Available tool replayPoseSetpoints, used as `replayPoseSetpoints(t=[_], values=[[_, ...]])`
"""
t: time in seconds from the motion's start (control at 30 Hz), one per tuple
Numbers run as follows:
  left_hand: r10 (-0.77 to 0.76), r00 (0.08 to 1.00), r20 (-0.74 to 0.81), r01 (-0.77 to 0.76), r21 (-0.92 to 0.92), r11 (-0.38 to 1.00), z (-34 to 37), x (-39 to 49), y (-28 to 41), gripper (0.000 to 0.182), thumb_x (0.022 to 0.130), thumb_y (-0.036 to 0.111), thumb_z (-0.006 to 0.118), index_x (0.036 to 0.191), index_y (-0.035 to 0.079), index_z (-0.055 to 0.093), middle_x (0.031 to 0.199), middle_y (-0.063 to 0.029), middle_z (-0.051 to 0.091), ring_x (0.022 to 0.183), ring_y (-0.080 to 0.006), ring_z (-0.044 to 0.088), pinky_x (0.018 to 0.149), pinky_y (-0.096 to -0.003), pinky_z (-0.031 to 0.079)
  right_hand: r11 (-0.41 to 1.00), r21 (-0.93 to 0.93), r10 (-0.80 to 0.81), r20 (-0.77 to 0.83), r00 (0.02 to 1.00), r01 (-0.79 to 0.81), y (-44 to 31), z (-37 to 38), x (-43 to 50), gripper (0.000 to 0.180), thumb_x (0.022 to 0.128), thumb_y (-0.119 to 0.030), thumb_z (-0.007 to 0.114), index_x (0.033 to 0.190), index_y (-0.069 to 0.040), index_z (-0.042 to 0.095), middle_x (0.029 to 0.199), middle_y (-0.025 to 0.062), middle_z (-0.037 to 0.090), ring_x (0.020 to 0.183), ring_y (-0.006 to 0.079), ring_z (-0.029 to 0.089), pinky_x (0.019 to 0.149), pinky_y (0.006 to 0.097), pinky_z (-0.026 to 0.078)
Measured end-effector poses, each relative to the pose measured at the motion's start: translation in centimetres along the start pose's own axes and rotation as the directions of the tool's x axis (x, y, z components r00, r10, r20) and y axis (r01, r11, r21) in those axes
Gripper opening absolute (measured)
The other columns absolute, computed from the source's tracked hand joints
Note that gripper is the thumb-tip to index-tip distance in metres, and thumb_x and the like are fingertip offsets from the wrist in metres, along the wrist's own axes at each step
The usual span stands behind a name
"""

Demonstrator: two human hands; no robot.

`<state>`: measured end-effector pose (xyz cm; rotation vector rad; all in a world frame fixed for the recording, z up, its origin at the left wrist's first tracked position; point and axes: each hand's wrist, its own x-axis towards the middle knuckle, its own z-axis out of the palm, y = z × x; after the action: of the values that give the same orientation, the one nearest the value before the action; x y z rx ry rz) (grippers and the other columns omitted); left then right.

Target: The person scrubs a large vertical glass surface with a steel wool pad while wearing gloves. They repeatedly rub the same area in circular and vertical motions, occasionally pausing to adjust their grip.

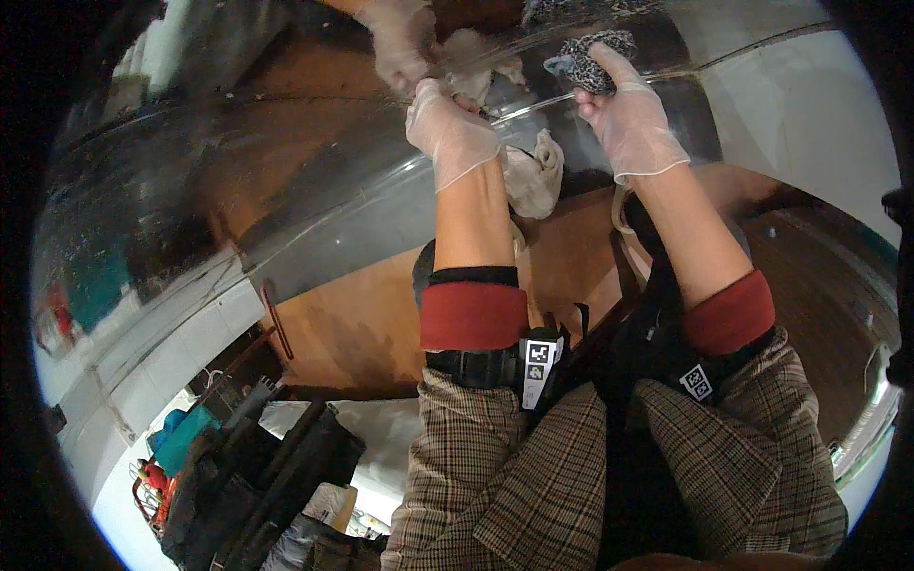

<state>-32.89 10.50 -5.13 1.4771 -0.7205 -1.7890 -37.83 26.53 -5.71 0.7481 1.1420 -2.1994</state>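
Observation:
My right hand (635, 128), in a thin translucent glove, grips a dark metal scouring pad (582, 61) with a small grey-blue scrap at its left side. The pad is held against or close to a dark, glossy panel (321, 153). My left hand (453, 132), gloved too, is curled at the panel's bright edge. Whatever its fingers hold is hidden from view. A crumpled whitish cloth (535, 182) shows beside my left wrist; I cannot tell whether that hand holds it. Above, the panel mirrors a hand and pale cloth.
Below the panel is an orange-brown wooden surface (350, 321) with a reddish bar handle (275, 321) at its left. Dark garments or bags (285, 464) and a teal item (186, 439) are at lower left. A pale wall (800, 107) stands at right.

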Motion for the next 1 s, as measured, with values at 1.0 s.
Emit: replayPoseSetpoints(t=[1.0], values=[[0.346, 0.883, 0.316, -0.395, 0.105, 0.913, -2.5, -0.8, -0.4, 0.026, 0.088, 0.012, 0.064, 0.065, 0.006, 0.053, 0.058, -0.0025, 0.053, 0.052, -0.0122, 0.046, 0.051, -0.0265, 0.036, 1.0, -0.016, 0.011, 0.028, 1.0, -0.01, -0.2, 0.5, -0.9, 0.021, 0.086, -0.019, 0.069, 0.102, -0.008, 0.063, 0.079, 0.0047, 0.06, 0.059, 0.0156, 0.051, 0.05, 0.0258, 0.042]])
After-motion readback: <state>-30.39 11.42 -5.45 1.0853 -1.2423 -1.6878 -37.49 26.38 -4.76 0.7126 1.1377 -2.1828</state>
